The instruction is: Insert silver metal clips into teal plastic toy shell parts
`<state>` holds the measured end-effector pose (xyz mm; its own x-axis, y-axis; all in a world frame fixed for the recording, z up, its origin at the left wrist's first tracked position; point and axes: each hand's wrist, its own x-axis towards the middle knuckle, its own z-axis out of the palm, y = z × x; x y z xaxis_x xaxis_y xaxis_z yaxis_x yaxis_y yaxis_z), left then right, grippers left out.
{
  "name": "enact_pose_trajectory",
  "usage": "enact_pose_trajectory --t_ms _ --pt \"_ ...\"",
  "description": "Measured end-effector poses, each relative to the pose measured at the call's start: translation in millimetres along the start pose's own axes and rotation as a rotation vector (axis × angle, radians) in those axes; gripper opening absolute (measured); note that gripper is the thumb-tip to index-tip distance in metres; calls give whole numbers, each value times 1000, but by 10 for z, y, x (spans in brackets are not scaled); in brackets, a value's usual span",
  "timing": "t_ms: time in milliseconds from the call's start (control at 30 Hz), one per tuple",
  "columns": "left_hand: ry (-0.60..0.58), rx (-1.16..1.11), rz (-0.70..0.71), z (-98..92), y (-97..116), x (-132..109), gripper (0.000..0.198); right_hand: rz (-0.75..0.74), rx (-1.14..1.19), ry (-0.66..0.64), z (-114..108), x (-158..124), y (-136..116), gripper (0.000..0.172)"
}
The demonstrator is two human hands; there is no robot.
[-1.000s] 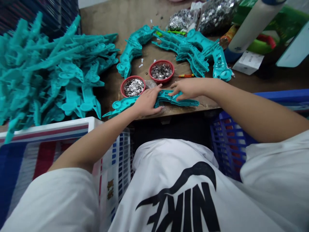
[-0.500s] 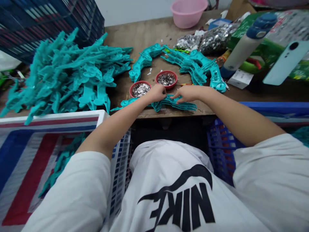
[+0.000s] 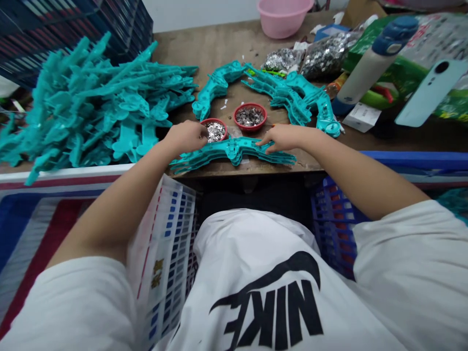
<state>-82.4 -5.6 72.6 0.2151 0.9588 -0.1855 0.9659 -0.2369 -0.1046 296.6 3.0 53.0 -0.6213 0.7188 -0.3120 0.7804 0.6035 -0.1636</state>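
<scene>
Touching teal plastic frame (image 3: pixel 234 148) with flat open right hand (image 3: pixel 283 139), left hand (image 3: pixel 186 135) curled over red bowl (image 3: pixel 216 129), grip unclear.

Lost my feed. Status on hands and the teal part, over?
Left hand at near red bowl of silver bits. Right hand flat on teal part. Nothing in the way.

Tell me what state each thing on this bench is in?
Near red plastic bowl: holds shiny silver bits.
Far red plastic bowl: holds silver bits too.
Teal plastic bow-shaped parts: stacked flat at edge of wooden table.
Left hand: fingers curled at near bowl.
Right hand: spread flat on the stack.
</scene>
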Motion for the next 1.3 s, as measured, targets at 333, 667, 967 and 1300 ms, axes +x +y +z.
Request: enact_pose_trajectory --t_ms 333,667,967,1300 --pt "-65 -36 14 434 69 -14 63 -143 51 20 -29 -81 76 55" --pt "-141 -18 19 365 125 -97 58 -28 -5 51 134 -42 -126 117" --pt "-174 29 27 317 122 -134 46 53 -117 -37 233 56 -358 114" --pt "-116 -194 -40 490 191 -60 56 26 -115 22 217 39 -257 108"
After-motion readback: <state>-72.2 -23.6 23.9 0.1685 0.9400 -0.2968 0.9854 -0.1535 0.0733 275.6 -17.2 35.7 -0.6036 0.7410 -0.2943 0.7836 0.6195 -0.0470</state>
